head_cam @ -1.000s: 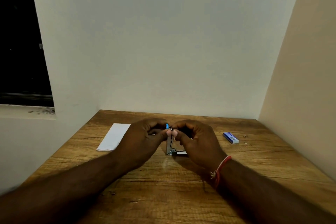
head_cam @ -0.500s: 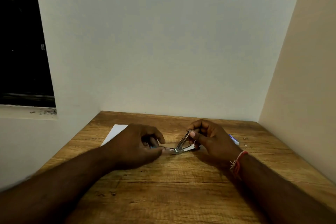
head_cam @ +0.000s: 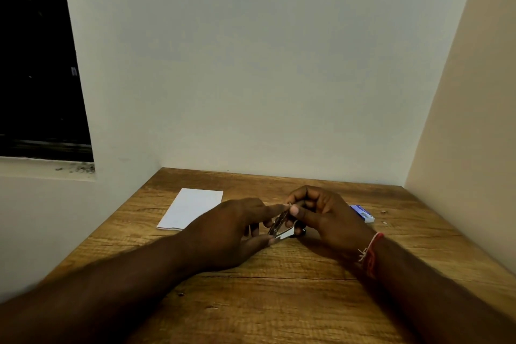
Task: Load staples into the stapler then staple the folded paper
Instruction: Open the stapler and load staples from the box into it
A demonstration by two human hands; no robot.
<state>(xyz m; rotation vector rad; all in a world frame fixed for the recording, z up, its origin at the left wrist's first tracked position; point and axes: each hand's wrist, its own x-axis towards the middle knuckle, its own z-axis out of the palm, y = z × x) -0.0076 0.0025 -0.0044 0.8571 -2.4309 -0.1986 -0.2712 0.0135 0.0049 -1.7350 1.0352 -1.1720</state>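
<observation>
A small metal stapler stands hinged apart on the wooden table, its top arm tilted up to the right. My left hand pins the stapler's base with the thumb, and its index finger reaches to the raised tip. My right hand pinches that raised arm between thumb and fingers. The folded white paper lies flat behind my left hand. A blue and white staple box lies to the right, partly hidden by my right hand. Loose staples are too small to tell.
Walls close the table in at the back and on the right. A dark window with a dusty sill is at the left. A few tiny specks lie near the staple box.
The stapler went from standing upright between both hands to lying hinged apart on the table. My left index finger has now come up to the raised tip that my right hand holds.
</observation>
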